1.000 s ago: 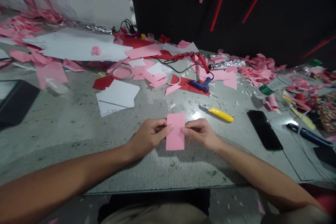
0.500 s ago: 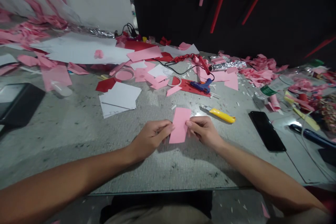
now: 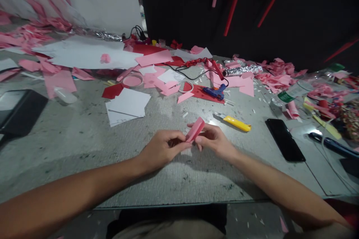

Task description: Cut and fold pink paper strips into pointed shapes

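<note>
A piece of pink paper, bent over on itself and tilted, is held between my two hands above the grey table. My left hand pinches its lower left end between thumb and fingers. At its right side, my right hand grips the paper, with the thumb in front and some fingers behind it. Just beyond my right hand lies a yellow utility knife with its blade out. A small white scrap rests on the table past the paper.
White paper sheets lie to the left. A blue glue gun sits on red card at the back. To the right are a black phone and a plastic bottle. Pink scraps litter the back, before a black panel.
The pink paper was upright and nearly flat facing me; now it is bent over and tilted to the right. Both hands have turned slightly and the right fingers have shifted behind it.
</note>
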`<state>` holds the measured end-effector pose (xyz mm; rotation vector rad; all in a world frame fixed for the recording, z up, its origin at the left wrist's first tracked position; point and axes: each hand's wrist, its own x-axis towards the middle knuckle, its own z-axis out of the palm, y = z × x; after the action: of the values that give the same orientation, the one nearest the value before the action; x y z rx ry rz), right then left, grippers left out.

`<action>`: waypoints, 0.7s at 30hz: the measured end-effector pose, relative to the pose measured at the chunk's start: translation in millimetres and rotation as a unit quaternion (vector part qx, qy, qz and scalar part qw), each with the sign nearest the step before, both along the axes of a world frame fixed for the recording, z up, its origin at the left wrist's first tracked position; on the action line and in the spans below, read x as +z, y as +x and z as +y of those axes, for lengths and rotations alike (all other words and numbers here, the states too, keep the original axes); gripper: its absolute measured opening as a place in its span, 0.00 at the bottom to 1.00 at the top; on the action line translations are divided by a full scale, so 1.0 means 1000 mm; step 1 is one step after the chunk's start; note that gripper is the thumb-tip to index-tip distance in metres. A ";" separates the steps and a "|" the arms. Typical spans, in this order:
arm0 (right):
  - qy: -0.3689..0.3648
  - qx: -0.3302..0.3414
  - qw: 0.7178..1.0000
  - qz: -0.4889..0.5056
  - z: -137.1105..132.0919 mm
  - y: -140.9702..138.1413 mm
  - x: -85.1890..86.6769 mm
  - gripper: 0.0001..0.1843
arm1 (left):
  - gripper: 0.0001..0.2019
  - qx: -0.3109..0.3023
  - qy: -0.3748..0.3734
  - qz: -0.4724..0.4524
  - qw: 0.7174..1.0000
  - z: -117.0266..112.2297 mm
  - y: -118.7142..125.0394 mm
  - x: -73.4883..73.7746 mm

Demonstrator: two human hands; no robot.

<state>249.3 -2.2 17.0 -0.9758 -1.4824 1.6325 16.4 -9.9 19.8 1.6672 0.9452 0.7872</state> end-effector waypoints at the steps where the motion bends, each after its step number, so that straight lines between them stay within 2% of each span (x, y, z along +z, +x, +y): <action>1: -0.004 0.000 1.000 -0.001 -0.001 0.000 0.001 0.27 | 0.09 -0.006 0.001 -0.002 1.000 0.000 0.000 -0.001; 3: -0.004 -0.006 1.000 -0.006 -0.004 -0.001 0.002 0.30 | 0.06 -0.019 0.003 -0.006 1.000 0.000 0.001 -0.003; 6: 0.008 -0.010 1.000 -0.010 -0.006 0.000 0.004 0.28 | 0.04 -0.020 0.007 -0.013 1.000 0.000 0.000 -0.003; 16: 0.021 0.005 0.999 0.027 -0.004 0.007 -0.001 0.25 | 0.09 0.099 0.104 -0.034 0.989 0.007 -0.005 0.000; 19: 0.024 -0.003 0.999 0.030 -0.003 0.006 -0.002 0.24 | 0.04 0.062 0.139 -0.031 0.988 0.008 -0.005 -0.003; 21: 0.021 -0.008 0.999 0.037 -0.003 0.004 -0.002 0.23 | 0.11 0.030 0.173 -0.026 0.984 0.007 -0.004 -0.005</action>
<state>253.6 -4.7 15.0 -0.8929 -1.4508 1.6016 12.6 -3.0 14.8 1.9111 0.8600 1.0782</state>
